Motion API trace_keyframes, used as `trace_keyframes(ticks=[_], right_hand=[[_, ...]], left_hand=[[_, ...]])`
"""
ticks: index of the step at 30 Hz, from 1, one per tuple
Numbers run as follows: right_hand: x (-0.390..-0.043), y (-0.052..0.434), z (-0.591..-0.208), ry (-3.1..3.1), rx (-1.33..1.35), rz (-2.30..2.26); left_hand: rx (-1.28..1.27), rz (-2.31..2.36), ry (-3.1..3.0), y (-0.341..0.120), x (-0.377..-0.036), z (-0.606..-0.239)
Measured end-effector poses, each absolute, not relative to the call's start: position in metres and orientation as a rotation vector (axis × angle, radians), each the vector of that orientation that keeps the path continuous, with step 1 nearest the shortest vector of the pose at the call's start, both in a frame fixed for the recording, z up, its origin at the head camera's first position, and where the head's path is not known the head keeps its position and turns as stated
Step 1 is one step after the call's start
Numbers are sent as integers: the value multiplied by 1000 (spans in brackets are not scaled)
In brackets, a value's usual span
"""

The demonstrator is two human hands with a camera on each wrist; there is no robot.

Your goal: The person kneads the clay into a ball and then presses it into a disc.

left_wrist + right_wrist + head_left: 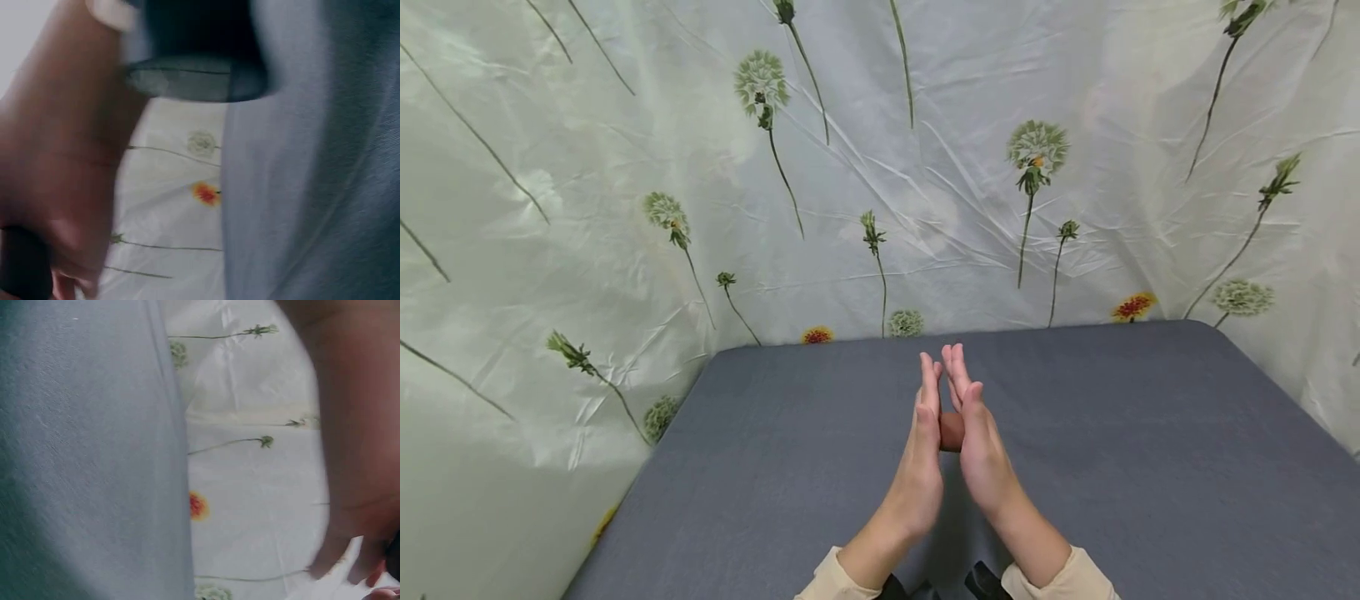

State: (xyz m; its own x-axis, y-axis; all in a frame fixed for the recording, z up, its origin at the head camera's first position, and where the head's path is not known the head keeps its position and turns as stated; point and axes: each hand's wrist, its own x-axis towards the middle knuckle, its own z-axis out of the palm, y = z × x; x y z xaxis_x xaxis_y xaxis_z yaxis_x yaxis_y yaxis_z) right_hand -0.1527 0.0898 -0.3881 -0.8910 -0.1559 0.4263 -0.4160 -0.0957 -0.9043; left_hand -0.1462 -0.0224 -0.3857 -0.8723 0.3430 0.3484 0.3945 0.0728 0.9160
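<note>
Between my two palms sits a small reddish-brown lump (952, 432), perhaps clay, with most of its sides hidden by the hands. My left hand (925, 458) presses it from the left, fingers straight and pointing away over the table. From the other side my right hand (982, 454) presses too, its fingers also extended. The fingertips of the two hands lean close together. In the left wrist view a dark lump (25, 265) shows by the left hand (59, 200). The right wrist view shows the right hand (362, 481), blurred, with a dark edge beside it.
Below the hands spreads a table with a grey cloth (790, 450). Behind it and to the left hangs a pale curtain (925, 200) printed with dandelions and orange flowers. Light sleeves (1063, 579) and black wrist gear (985, 581) show at the bottom.
</note>
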Motion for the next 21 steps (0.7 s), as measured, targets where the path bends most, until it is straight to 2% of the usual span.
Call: trace_keyframes(ticks=[6, 10, 15, 21], right_hand=[[-143, 67, -402, -2030, 690, 2149], [-133, 55, -405, -2050, 775, 2097], [-136, 63, -400, -1998, 747, 1995], [-149, 82, -391, -1981, 615, 2034]], left_hand=[[-664, -2025, -2148, -40, -155, -369], [-537, -2083, -2104, -51, -167, -374], [-579, -2094, -2151, -39, -169, -393], [-660, -2040, -2243, -21, -155, -401]])
